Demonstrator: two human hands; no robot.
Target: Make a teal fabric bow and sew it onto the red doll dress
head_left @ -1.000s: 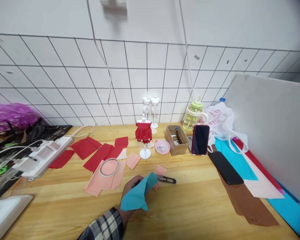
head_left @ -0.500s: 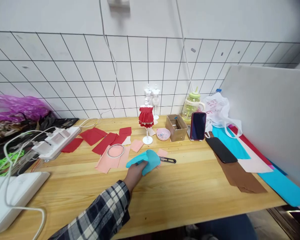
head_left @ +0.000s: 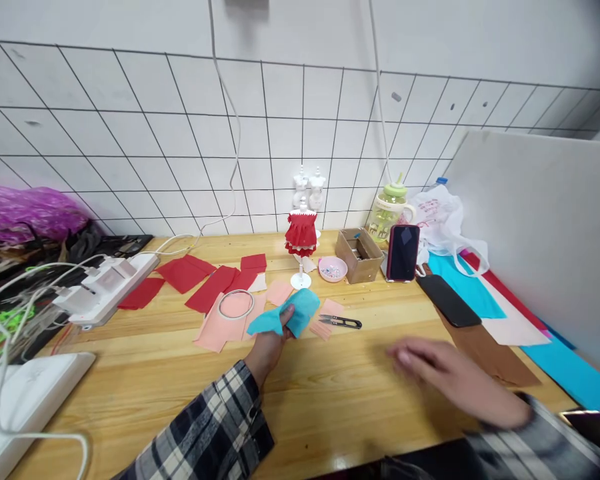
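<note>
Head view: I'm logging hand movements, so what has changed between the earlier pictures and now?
The right hand, blurred, has come into view over the right part of the table. The blue cloth has changed shape in the left hand, which still grips it. The snips, red dress and phone stayed in place.

Before you: wood table (head_left: 340, 393) | behind the table: white wall (head_left: 300, 33), brightly lit, lower part ruled with dark grid lines (head_left: 270, 158) | above the table's back edge: two pale cords (head_left: 378, 67) down the wall | along the table's right: your grey-white panel (head_left: 545, 220), upright
</note>
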